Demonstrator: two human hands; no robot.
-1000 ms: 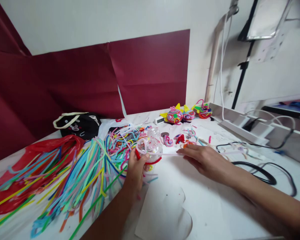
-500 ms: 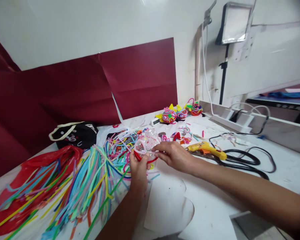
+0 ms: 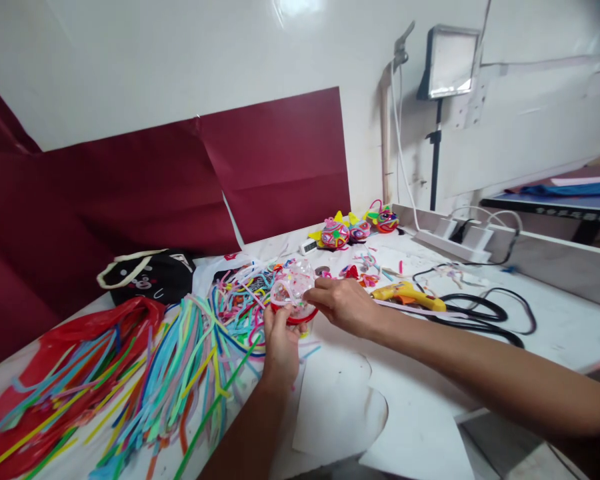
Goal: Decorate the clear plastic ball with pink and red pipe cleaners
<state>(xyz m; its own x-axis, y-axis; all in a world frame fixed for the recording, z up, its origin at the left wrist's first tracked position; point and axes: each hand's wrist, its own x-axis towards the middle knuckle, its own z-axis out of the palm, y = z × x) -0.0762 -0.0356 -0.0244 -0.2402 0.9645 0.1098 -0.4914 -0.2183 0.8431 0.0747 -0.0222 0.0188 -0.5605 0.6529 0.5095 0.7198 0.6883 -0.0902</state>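
Note:
My left hand [image 3: 283, 337] is closed round a clear plastic ball [image 3: 300, 277] with a red band along its lower side, thumb on the near face. A pale pink pipe cleaner [image 3: 283, 285] curves over the ball's front. At the ball's right side the fingers of my right hand [image 3: 343, 303] pinch together on the pale pink pipe cleaner. A pale strip, seemingly its loose length, trails out to the right behind my wrist. A yellow glue gun [image 3: 410, 295] lies just beyond my right forearm. Behind the ball is a tangle of short pipe cleaner pieces [image 3: 237, 300].
Long pipe cleaners [image 3: 180, 373] spread at left, beside a red plastic bag [image 3: 135, 317] and a black pouch [image 3: 153, 277]. Several decorated fish-like balls [image 3: 335, 233] stand at the back. White paper [image 3: 330, 400] lies in front. Black cables [image 3: 480, 313] and a power strip [image 3: 455, 245] are at right.
The camera view has shifted slightly. The ball is turned a little in my left hand, showing more of the red band, and my right fingers have curled in. The pale strip now shows past my right wrist.

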